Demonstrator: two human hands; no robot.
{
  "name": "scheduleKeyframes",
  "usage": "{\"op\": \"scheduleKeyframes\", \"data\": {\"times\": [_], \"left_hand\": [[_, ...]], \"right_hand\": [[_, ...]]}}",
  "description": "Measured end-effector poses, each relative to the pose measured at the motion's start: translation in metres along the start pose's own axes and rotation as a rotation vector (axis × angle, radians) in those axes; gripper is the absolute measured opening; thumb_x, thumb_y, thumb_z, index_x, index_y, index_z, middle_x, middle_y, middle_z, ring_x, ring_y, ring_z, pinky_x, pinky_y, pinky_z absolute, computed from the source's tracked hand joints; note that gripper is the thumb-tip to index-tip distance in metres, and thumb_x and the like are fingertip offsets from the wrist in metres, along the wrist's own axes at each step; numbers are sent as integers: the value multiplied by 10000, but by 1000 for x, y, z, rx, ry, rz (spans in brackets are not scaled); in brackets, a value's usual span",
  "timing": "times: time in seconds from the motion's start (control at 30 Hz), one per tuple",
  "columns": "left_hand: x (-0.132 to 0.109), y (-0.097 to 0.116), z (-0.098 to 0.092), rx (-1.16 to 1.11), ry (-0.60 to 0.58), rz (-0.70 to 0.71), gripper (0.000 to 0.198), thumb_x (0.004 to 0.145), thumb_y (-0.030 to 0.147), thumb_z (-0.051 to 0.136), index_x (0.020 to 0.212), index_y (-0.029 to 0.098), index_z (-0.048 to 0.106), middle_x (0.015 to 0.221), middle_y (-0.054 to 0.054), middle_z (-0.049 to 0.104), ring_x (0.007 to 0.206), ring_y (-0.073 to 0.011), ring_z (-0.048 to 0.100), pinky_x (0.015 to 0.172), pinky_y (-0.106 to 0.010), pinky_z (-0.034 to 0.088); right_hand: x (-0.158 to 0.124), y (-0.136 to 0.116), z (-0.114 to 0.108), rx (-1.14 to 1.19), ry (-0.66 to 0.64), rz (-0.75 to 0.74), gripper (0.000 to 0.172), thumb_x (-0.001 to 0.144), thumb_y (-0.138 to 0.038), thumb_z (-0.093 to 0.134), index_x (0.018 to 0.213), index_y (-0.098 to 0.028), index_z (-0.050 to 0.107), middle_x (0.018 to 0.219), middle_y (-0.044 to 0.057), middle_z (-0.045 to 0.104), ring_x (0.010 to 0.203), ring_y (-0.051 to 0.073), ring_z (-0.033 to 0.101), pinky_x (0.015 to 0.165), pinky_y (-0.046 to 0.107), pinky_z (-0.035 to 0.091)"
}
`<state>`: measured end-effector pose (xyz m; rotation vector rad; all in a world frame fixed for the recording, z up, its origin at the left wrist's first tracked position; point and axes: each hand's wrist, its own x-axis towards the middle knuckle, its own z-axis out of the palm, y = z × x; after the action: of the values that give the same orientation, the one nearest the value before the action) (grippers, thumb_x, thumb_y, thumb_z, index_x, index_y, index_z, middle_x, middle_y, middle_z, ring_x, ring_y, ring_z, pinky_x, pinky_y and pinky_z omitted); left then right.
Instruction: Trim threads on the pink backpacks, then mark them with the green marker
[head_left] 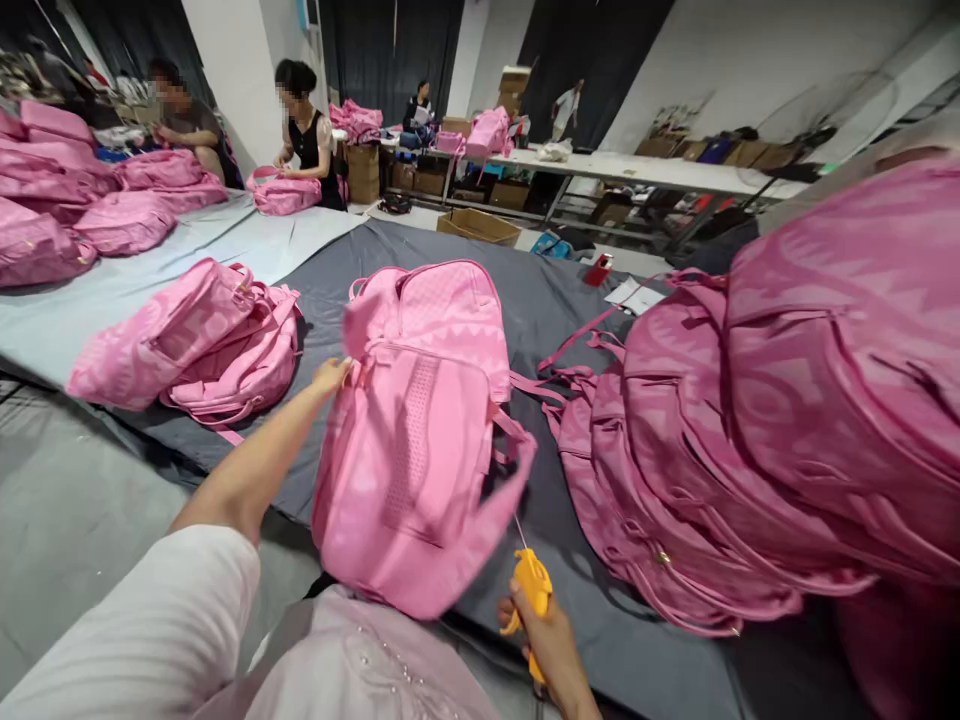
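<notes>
A pink patterned backpack [442, 440] stands tilted on the dark table cover right in front of me, its padded back panel and shoulder straps facing me. My left hand [332, 376] is closed on its left edge, near the upper strap, with the fingers partly hidden. In my right hand [546, 640] is a yellow air blow gun [534, 582], gripped around the handle. Its thin nozzle points up toward the backpack's right shoulder strap [499, 505], which is smeared by motion.
Stacked pink backpacks [690, 430] rise close on my right. Two more backpacks [202, 340] lie to the left, and a pile [52, 190] sits farther off. Co-workers [304, 140] are across the tables. A cardboard box [478, 227] stands on the floor beyond.
</notes>
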<state>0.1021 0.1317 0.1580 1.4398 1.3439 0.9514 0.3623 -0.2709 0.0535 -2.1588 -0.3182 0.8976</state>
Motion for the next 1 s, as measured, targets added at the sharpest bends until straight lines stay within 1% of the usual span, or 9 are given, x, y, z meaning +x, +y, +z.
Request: {"op": "scheduleKeyframes", "data": {"times": [0.13,0.2,0.23,0.37,0.47,0.57,0.67,0.87,1.0], "left_hand": [[-46,-57,29,88,26,-37,450,1018,393,436,1377,137,525,1415,-158,561,1331,-249,522,1145,-486,383],[-91,-89,35,142,63,-36,589,1008,388,424,1533,137,334,1612,-187,311,1516,-265,263,1233,-479,224],[-113,-105,38,175,61,-47,748,946,431,546,1571,144,251,1655,-197,188,1550,-308,139,1242,-526,161],[-160,-155,44,505,3,-206,1156,768,640,685,1605,124,77,1647,-283,-60,1534,-437,-44,1195,-659,89],[-152,-176,36,561,-7,-350,1215,757,735,622,1603,116,6,1637,-308,-69,1531,-457,-3,1166,-673,177],[-134,-190,22,482,-41,-382,1240,765,731,613,1594,108,-67,1641,-307,33,1532,-432,113,1158,-629,260],[-116,-200,12,425,-66,-321,1170,802,674,611,1599,121,-44,1649,-241,161,1514,-376,241,1173,-545,300],[-64,-204,-6,422,-70,-264,1043,852,634,567,1607,144,39,1623,-195,290,1468,-382,340,1140,-525,346],[-45,-207,-11,459,-85,-245,1064,825,597,624,1609,150,60,1618,-191,305,1456,-387,352,1125,-523,363]], "right_hand": [[-31,24,2,111,38,-9,726,618,-710,657,1091,-188,483,856,92,744,803,307,741,389,221,343],[-44,24,10,162,118,-89,731,653,-697,655,1137,-180,474,921,117,745,813,305,734,367,231,345],[-49,18,15,167,162,-143,716,687,-682,647,1165,-177,477,965,129,743,825,300,731,374,245,380],[-51,-24,38,38,104,-405,604,810,-594,613,1222,-159,533,1077,145,738,907,276,726,698,353,598],[-35,-54,53,-105,18,-481,564,837,-594,584,1205,-167,566,1039,128,751,918,265,734,837,376,586],[-6,-75,64,-133,103,-330,538,832,-612,538,1138,-170,546,911,98,750,769,257,741,590,321,568],[37,-106,77,-153,72,-182,451,841,-514,537,1136,-174,516,779,50,719,622,239,717,391,256,452],[133,-214,128,-202,89,-198,291,928,-281,504,1196,-167,505,696,14,678,513,185,667,464,263,528],[158,-251,129,-260,138,-214,278,964,-259,485,1219,-146,490,694,15,664,493,166,652,480,263,540]]}}
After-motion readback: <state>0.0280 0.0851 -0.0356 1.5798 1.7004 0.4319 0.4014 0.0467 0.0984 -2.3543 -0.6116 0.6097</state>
